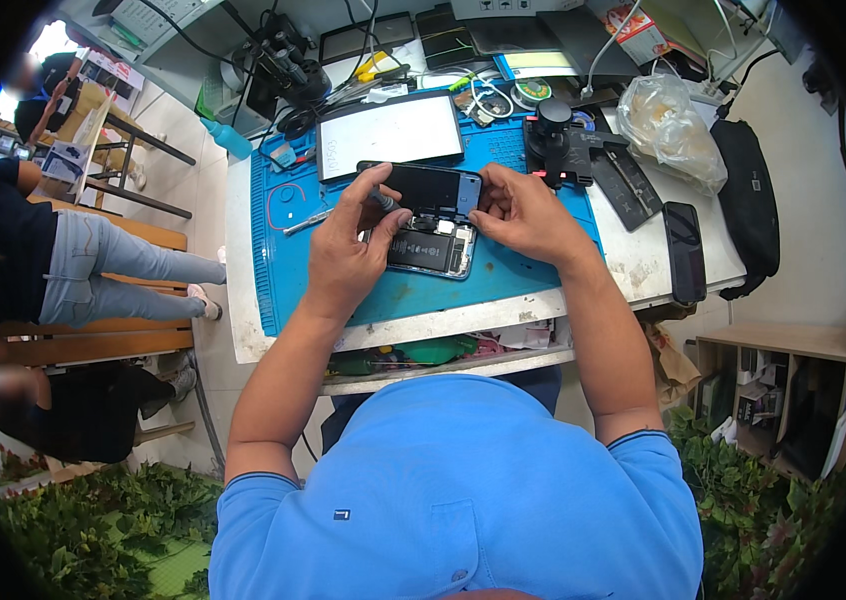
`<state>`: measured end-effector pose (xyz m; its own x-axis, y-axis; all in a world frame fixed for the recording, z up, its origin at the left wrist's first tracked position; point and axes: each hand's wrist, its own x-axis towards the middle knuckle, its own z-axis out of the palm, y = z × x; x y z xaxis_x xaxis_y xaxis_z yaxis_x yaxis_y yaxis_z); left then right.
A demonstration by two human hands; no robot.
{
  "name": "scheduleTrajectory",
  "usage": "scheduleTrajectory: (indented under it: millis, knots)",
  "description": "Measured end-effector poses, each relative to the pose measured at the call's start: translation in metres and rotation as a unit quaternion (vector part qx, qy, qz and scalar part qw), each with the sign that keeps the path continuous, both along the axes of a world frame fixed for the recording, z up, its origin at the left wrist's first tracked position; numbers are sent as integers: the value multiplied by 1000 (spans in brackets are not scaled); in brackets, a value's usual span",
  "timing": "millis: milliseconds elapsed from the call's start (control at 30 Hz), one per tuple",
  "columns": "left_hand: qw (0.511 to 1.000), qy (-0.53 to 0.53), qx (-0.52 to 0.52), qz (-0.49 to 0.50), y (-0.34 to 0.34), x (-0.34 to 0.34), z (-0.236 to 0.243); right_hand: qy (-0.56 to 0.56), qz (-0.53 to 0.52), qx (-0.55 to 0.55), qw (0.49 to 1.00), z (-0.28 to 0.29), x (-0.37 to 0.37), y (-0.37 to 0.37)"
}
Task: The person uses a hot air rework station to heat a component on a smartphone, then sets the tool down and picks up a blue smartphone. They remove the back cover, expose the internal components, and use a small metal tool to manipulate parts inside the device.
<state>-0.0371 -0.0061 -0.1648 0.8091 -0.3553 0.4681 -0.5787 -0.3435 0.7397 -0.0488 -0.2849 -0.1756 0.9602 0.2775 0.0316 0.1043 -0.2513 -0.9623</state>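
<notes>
1. Now my left hand [343,250] pinches a tool [384,200] over the opened phone [430,245] on the blue mat [503,275].
2. My right hand [528,215] pinches the lifted screen [428,186].
3. Clutter crowds the table's [633,265] far edge; people sit left.

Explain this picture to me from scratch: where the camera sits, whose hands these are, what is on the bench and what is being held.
There is no machine here. A person in a blue shirt wears a wide-angle camera on the head, looking down, so the edges bend and the forearms enter from below.

The worktable carries a blue mat. On the mat lies an opened phone with its insides showing. Its dark screen panel is lifted up at the far side.

The left hand holds a slim grey-handled tool, seemingly a small screwdriver, over the phone. The right hand pinches the screen panel's right edge.

Around them: a white-faced tablet, another black phone, a crumpled clear plastic bag and cables. Other people sit on the left.
</notes>
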Motion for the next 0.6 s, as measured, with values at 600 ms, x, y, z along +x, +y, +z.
scheduleTrajectory:
  millis: [600]
  knots:
    - [999, -25, -26, -24, -4, -3, -5, -75, -116, -136, 981, 6, -7, 30]
